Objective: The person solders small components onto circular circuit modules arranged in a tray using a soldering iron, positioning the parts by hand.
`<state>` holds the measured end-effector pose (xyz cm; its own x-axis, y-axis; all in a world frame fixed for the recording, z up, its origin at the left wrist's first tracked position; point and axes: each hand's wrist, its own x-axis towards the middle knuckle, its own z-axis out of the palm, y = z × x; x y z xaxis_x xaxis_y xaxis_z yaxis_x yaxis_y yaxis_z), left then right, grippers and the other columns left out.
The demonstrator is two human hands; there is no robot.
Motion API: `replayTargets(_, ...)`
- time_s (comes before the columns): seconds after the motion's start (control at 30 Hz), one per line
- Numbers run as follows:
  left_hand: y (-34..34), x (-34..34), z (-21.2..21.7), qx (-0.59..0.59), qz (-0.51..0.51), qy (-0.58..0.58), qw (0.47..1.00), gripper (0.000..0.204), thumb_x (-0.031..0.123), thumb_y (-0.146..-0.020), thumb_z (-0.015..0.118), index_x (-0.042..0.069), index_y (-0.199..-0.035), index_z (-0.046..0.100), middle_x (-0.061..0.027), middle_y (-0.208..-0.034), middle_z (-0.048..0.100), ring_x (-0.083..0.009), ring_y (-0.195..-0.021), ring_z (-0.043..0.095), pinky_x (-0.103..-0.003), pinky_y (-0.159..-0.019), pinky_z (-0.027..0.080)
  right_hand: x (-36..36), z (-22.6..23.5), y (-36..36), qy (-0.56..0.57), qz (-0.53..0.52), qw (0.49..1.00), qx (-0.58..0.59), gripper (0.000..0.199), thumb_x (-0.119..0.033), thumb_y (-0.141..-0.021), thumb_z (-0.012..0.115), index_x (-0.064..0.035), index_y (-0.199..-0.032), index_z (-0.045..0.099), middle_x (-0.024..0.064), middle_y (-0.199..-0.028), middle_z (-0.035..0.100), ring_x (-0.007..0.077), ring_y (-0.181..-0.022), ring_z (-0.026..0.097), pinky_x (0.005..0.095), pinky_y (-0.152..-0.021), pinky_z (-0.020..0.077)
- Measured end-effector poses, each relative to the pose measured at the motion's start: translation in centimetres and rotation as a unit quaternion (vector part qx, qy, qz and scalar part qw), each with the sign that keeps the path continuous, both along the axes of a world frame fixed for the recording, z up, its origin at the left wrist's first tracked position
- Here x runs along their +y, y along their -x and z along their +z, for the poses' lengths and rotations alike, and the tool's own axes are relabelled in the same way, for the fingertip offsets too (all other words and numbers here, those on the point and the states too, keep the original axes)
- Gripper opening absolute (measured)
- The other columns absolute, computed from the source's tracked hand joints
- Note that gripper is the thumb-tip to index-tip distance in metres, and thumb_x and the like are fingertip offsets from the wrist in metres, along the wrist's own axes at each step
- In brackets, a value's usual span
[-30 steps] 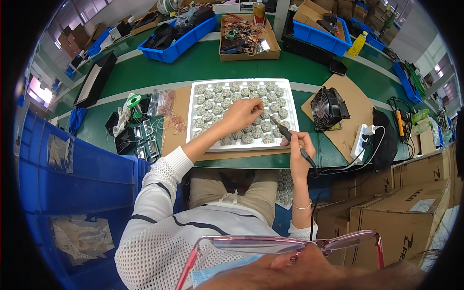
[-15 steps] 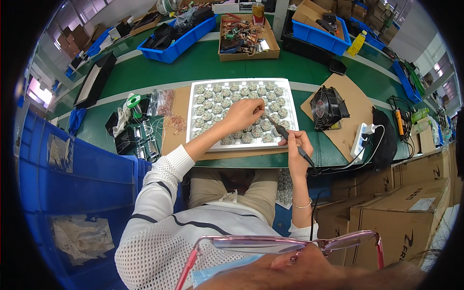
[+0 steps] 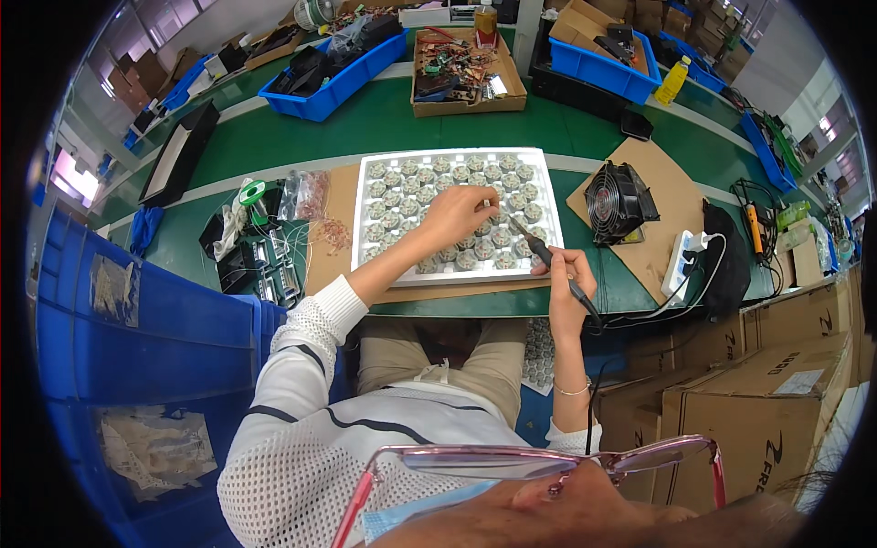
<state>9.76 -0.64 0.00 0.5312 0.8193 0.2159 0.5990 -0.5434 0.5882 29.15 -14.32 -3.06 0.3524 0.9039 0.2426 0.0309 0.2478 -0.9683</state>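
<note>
A white foam tray (image 3: 364,196) lies in front of me, filled with rows of small round grey parts (image 3: 503,237). Over the tray's middle, my left hand (image 3: 463,216) is closed with its fingertips pinched together; whatever they hold is too small to make out. My right hand (image 3: 570,274) grips a soldering iron (image 3: 537,247) like a pen, at the tray's right edge. The iron's tip points up and left over the parts, just right of my left fingertips. Its dark cable trails from the handle down to the right.
Right of the tray stand a black fan (image 3: 621,203) on cardboard and a white power strip (image 3: 678,267). To the left lie a green solder spool (image 3: 252,192) and reddish wires (image 3: 331,234). Blue bins (image 3: 322,99) and a cardboard box of components (image 3: 470,102) line the back.
My right hand has shifted slightly to the right with the soldering iron, drawing its tip a little away from my left fingertips. My left hand stays nearly in place.
</note>
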Motion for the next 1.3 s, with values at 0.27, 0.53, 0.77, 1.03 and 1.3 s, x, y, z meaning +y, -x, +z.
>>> replayTargets(0.27,0.5,-0.4,-1.2,-0.058,-0.032,0.032,0.997,0.015,0.013,-0.090,0.065,0.002,-0.100,0.067,-0.0159,-0.090,0.070,-0.0328,-0.081,0.067,-0.042,-0.072,0.052,-1.6,0.0,-0.3,0.022,0.007,0.999,-0.029,0.015,-0.009,-0.101,0.055,0.0035,-0.104,0.063,0.0107,-0.078,0.071,0.0127,-0.074,0.068,0.0260,-0.071,0.0517)
replayTargets(0.53,0.4,-0.6,-1.4,-0.025,-0.059,-0.022,0.998,0.012,0.011,-0.088,0.065,0.001,-0.094,0.064,-0.0146,-0.088,0.066,-0.0333,-0.084,0.065,-0.042,-0.075,0.051,-1.5,0.1,-0.1,0.021,0.010,0.999,-0.046,0.016,-0.012,-0.101,0.056,0.0026,-0.104,0.064,0.0106,-0.077,0.072,0.0120,-0.074,0.069,0.0258,-0.071,0.0523)
replayTargets(0.77,0.3,-0.7,-1.4,-0.022,-0.061,-0.022,0.998,0.012,0.011,-0.088,0.065,0.001,-0.094,0.064,-0.0147,-0.088,0.066,-0.0336,-0.085,0.065,-0.042,-0.075,0.051,-1.4,0.3,0.0,0.033,0.020,0.998,-0.047,0.017,-0.012,-0.102,0.056,0.0024,-0.105,0.064,0.0104,-0.077,0.073,0.0114,-0.073,0.068,0.0257,-0.071,0.0521)
replayTargets(1.03,0.0,-1.0,-1.4,-0.007,-0.062,-0.068,0.996,0.012,0.013,-0.088,0.067,0.002,-0.094,0.066,-0.0145,-0.088,0.068,-0.0338,-0.085,0.065,-0.043,-0.075,0.051,-1.5,0.6,0.1,0.030,0.028,0.999,-0.034,0.016,-0.010,-0.102,0.056,0.0032,-0.105,0.064,0.0100,-0.077,0.072,0.0122,-0.073,0.068,0.0256,-0.070,0.0524)
replayTargets(1.3,0.8,-1.4,-0.9,0.008,-0.033,-0.015,0.999,0.011,0.015,-0.089,0.066,0.007,-0.096,0.071,-0.0125,-0.087,0.072,-0.0342,-0.083,0.069,-0.043,-0.073,0.053,-2.4,1.2,-0.5,0.017,0.002,0.999,-0.028,0.015,-0.009,-0.101,0.055,0.0037,-0.102,0.063,0.0095,-0.075,0.070,0.0114,-0.071,0.067,0.0253,-0.069,0.0518)
